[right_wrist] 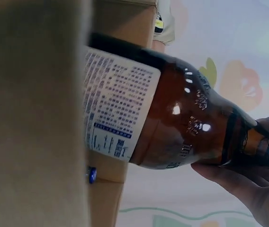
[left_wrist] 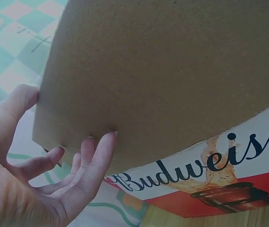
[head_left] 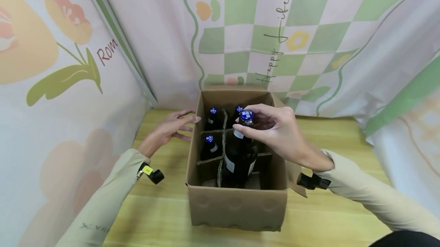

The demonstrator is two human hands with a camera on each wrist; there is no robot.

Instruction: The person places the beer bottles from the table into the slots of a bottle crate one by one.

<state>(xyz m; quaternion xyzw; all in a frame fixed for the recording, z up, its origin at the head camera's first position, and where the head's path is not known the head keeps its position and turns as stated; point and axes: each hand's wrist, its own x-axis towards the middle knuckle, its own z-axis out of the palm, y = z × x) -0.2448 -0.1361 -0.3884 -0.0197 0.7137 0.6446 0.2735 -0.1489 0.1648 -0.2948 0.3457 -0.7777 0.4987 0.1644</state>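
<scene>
My right hand [head_left: 280, 128] grips a brown glass beer bottle [head_left: 237, 159] by its neck, just under the blue cap. This bottle stands higher than the others, and the cardboard box [head_left: 237, 207] hides its base. In the right wrist view, the beer bottle [right_wrist: 182, 113] shows a white printed label, and its shoulder rises above the box wall. My left hand [head_left: 172, 125] is at the box's left side, fingers spread and mostly straight. In the left wrist view, the fingertips [left_wrist: 107, 142] lie against or very near the plain cardboard.
Three more blue-capped bottles, one at the back left [head_left: 213, 116], stand between cardboard dividers [head_left: 224, 136]. A box flap [head_left: 297, 178] sticks out on the right. Beneath is a wood-grain table [head_left: 154, 205]. Patterned curtains [head_left: 240, 37] hang close behind and at both sides.
</scene>
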